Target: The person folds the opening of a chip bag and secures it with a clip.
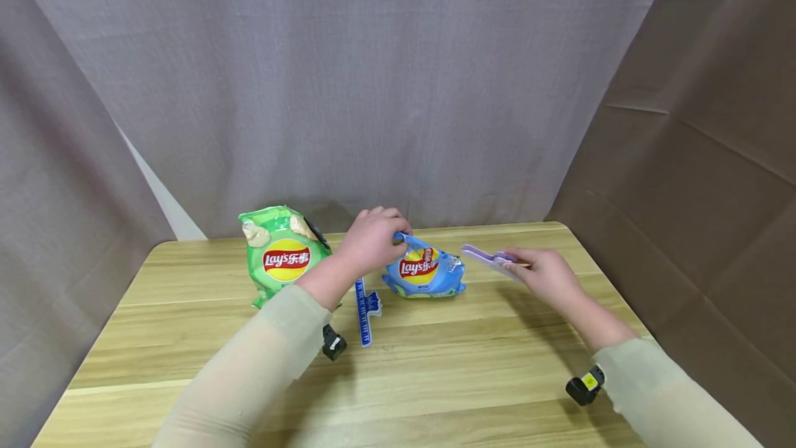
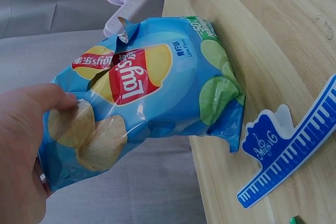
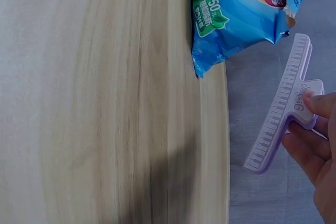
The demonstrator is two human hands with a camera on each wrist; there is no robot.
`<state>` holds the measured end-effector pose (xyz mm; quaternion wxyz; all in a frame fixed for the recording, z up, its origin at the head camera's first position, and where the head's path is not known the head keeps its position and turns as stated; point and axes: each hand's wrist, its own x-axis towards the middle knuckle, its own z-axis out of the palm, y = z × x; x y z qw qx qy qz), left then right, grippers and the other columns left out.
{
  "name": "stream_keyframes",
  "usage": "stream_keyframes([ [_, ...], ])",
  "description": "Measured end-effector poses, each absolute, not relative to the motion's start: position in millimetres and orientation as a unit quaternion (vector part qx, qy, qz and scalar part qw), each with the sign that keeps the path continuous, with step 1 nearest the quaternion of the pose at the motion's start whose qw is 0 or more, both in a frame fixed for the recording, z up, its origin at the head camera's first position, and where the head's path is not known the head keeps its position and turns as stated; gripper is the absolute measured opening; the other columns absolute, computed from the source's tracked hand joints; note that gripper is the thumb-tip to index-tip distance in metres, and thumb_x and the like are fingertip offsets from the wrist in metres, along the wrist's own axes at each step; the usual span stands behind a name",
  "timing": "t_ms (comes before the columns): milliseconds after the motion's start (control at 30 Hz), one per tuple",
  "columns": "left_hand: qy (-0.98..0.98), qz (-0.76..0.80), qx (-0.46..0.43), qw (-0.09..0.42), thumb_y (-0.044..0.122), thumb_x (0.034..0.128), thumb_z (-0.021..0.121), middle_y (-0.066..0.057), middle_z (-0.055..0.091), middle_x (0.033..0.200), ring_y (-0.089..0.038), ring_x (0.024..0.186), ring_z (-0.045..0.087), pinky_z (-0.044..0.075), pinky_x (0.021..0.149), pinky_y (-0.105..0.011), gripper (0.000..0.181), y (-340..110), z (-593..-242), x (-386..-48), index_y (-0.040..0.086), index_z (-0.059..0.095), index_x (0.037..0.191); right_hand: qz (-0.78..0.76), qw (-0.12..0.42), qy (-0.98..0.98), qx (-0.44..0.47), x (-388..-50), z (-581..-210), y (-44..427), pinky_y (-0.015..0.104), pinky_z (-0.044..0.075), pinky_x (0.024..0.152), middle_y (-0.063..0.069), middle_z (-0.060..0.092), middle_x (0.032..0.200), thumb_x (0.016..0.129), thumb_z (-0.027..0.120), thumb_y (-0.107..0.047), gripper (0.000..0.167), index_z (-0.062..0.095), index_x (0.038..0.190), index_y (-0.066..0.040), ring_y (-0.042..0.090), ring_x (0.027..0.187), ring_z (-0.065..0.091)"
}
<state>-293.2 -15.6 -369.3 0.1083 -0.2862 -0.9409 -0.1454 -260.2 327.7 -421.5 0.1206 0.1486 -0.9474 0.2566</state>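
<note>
Left hand [image 1: 373,237] grips the blue bag [image 2: 142,90] and right hand [image 1: 547,275] pinches the purple clip [image 3: 282,103], its long axis slanting end-first toward the bag's right side, just apart.

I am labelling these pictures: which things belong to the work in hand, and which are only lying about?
In the work:
glossy blue Lay's chip bag, held by the left hand
pale purple T-shaped plastic clip, held by the right hand

Seemingly just lying about:
glossy green Lay's chip bag, held by neither hand
blue T-shaped plastic clip, on the wooden table
</note>
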Motion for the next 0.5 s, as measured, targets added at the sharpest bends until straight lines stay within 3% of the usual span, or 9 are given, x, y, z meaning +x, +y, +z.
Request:
stream_keyframes([
  [500, -0.942, -0.152, -0.283, 0.098, 0.031, 0.0919, 0.069, 0.008, 0.063, 0.115, -0.015, 0.109, 0.054, 0.04, 0.1, -0.037, 0.02, -15.3, -369.4, -292.8, 0.023, 0.072, 0.111, 0.256, 0.154, -0.94, 0.165, -254.7, -426.8, 326.1, 0.031, 0.051, 0.061, 0.015, 0.073, 0.105, 0.093, 0.07, -0.018, 0.026, 0.073, 0.116, -0.005, 0.019, 0.075, 0.062],
])
